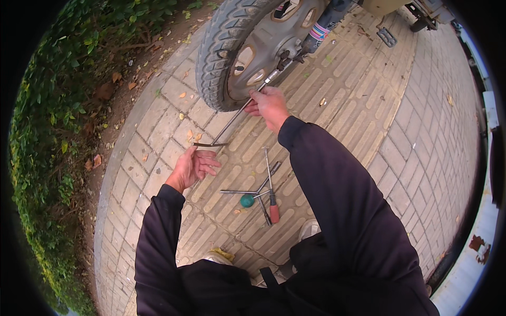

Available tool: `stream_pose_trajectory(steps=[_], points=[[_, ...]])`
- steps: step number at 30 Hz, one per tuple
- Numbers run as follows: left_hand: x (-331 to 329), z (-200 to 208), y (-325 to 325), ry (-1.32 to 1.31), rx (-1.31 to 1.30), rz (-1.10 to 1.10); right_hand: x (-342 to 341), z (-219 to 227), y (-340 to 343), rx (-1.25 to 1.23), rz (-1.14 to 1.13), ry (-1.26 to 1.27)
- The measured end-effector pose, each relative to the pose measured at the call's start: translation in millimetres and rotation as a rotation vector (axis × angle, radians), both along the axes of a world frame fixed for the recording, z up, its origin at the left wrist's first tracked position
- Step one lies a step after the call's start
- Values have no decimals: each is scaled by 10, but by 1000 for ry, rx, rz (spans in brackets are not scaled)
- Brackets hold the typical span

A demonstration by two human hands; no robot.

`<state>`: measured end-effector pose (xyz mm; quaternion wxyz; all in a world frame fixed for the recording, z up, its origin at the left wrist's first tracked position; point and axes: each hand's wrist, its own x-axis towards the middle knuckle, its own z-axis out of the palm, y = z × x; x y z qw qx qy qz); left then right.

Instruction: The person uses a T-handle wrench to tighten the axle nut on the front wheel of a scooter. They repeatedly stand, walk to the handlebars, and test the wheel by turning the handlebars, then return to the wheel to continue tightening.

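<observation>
My right hand (268, 107) is closed round the shaft of a T-handle socket wrench (230, 125). The wrench slants up to the axle nut (285, 55) at the hub of a grey spoked wheel (258, 50). At the wrench's lower end, my left hand (195, 167) is at the left tip of the dark crossbar, its fingers apart and not wrapped round it. Whether the left fingertips press on the bar cannot be made out. Below, on the paving, lie a three-way wrench (259, 190), a red-handled screwdriver (273, 209) and a tool with a round green handle (246, 200).
A dark shock absorber (321, 30) with coloured bands rises beside the hub. A black pedal (387, 37) shows farther right. A leafy hedge (47, 105) runs along the left, and a white metal rail (477, 253) along the right. My shoes (310, 229) stand close to the tools.
</observation>
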<state>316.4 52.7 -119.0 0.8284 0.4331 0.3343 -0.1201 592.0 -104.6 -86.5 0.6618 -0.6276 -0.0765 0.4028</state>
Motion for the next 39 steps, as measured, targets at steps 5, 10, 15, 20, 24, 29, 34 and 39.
stream_pose_trajectory(steps=[5, 10, 15, 20, 24, 29, 34, 39], points=[[123, -235, -127, -71, -222, 168, 55, 3, -35, 13, 60, 31], [154, -438, -348, -303, 933, 165, 83, 9, -43, 112, 77, 73], [79, -208, -286, -53, 1326, -187, 105, -20, -31, 90, 68, 62], [191, 21, -226, 123, -244, 12, 128, -53, -60, 65, 87, 39], [323, -57, -446, 117, -82, 152, 131, -34, -82, 101, 107, 64], [243, -164, -656, -90, 1092, 110, 104, 0, -83, 148, 42, 156], [216, -120, -419, -64, 1120, -137, 126, 4, -102, 49, 51, 107], [311, -53, -276, 237, -169, -59, 137, -4, -118, 94, 52, 94]])
